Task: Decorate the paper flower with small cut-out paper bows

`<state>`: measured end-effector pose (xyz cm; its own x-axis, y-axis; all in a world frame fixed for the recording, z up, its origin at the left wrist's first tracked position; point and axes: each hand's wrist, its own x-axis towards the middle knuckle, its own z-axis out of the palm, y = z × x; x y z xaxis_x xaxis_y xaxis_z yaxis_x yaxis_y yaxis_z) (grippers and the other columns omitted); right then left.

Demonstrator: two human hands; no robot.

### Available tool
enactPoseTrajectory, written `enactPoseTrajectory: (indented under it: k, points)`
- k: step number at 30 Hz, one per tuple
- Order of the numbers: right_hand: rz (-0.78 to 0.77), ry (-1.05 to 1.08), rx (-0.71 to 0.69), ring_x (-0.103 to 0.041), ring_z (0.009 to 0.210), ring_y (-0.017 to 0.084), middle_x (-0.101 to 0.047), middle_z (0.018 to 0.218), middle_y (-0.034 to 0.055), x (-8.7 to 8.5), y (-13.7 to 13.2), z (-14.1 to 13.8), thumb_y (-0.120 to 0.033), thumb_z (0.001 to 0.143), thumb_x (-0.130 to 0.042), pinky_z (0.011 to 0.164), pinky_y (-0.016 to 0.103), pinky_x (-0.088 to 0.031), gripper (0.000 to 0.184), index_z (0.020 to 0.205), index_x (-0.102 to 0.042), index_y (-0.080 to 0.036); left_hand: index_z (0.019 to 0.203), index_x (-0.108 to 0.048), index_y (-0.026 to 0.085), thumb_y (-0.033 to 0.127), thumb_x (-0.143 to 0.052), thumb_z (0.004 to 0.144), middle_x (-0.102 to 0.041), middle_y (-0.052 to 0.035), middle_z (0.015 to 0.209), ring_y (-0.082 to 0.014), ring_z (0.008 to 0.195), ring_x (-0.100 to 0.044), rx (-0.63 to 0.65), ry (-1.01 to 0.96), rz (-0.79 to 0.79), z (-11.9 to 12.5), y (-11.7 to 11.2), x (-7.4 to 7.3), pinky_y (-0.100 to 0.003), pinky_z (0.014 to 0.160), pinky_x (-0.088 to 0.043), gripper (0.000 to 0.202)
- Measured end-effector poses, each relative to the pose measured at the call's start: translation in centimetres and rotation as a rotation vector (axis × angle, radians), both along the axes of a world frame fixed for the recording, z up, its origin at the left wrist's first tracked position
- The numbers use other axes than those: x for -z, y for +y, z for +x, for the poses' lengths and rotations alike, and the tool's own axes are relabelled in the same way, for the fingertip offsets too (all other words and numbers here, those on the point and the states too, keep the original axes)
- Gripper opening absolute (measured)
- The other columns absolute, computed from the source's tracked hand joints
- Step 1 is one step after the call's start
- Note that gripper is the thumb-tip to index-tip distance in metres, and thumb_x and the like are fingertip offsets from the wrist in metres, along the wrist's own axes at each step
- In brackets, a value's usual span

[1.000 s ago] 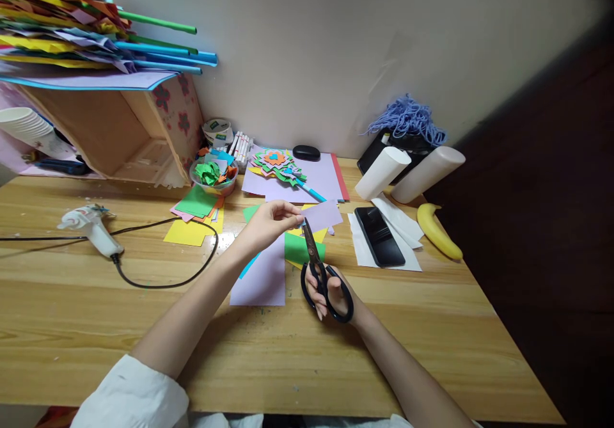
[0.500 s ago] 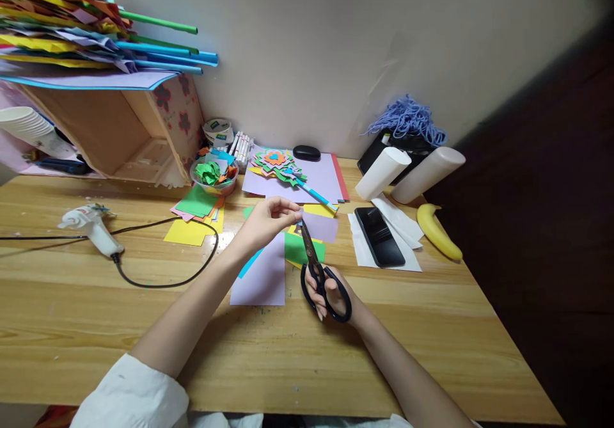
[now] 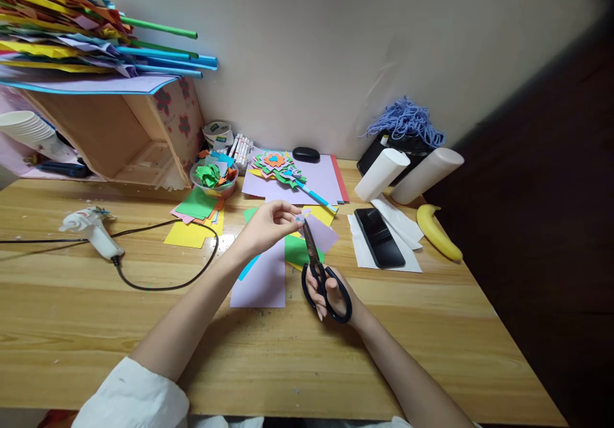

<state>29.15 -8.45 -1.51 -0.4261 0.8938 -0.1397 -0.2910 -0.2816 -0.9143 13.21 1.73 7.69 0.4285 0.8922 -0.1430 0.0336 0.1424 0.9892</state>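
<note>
Thin lilac paper (image 3: 323, 232) vs big scissors (image 3: 311, 247)

Left hand (image 3: 269, 224) is pinching the lilac paper around mid-table (image 3: 268, 364), right by the scissors' tips; right hand (image 3: 341, 295) is wrapped round the handles, nearer side. Paper's probably super light, slightly stiff, easily creased, so I'd pinch an edge gently. Scissors look heftier; grab the handles.

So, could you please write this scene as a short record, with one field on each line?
Left hand: pinches a piece of lilac paper
Right hand: holds black-handled scissors, tips near the left fingertips
Far side: paper flower lying on lilac sheets
Left side: glue gun, its cable looped on the table
Right side: phone on white paper; banana beyond it
</note>
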Motion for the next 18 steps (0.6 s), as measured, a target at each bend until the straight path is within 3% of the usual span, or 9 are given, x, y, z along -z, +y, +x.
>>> enactPoseTrajectory:
  k: [18]
  points:
    - [0.082,-0.026,-0.021,-0.037,0.032,0.005,-0.040,0.046,-0.0089,-0.05,-0.25,-0.21,-0.083,0.055,-0.041,0.034,0.021,-0.042,0.066,0.072,-0.040,-0.019,0.087,-0.054,0.011,0.007,-0.061,0.063,-0.061,-0.0009,0.069,-0.0096,0.062,-0.058,-0.023,0.069,0.012,0.60,-0.39,-0.60,-0.020,0.057,-0.041,0.026]
